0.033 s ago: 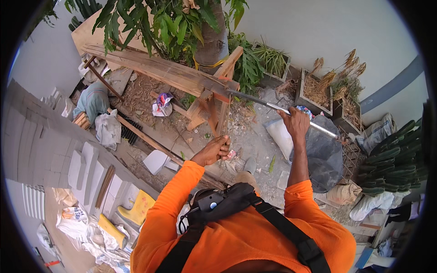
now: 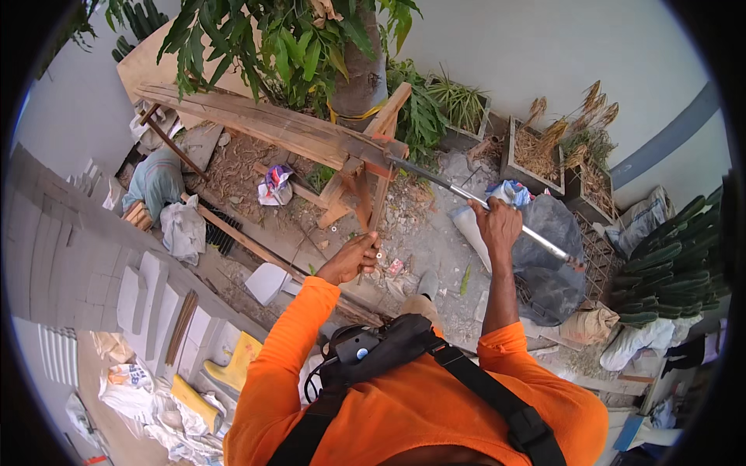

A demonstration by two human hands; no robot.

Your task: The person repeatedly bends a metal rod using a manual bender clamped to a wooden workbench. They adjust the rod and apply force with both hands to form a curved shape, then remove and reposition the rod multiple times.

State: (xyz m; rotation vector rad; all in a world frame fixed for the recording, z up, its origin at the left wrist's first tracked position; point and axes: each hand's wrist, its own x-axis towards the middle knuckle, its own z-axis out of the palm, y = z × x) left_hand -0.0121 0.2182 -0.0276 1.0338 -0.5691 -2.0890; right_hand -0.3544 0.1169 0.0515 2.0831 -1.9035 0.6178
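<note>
My right hand (image 2: pixel 498 225) is closed round a long metal pipe (image 2: pixel 540 239), silver at the near part and dark toward its far end. That dark end meets the reddish-brown end of a wooden bench (image 2: pixel 268 124). Lower and to the left, my left hand (image 2: pixel 351 259) is closed, fingers curled round a thin rod (image 2: pixel 360 279). A short piece of the rod shows below the fist; its upper run toward the bench end is hard to make out against the wooden leg (image 2: pixel 362 194).
A tree trunk (image 2: pixel 362 78) stands behind the bench. Planter boxes (image 2: pixel 535 159), a black plastic bag (image 2: pixel 550 272) and cactus (image 2: pixel 672 260) lie to the right. On the left are a long timber (image 2: pixel 241 237), pale blocks (image 2: pixel 151 295) and white sacks (image 2: pixel 132 396).
The pipe's near end has swung toward me, pivoting about the bench end, with my right hand on it. My left hand has shifted slightly left and nearer.
</note>
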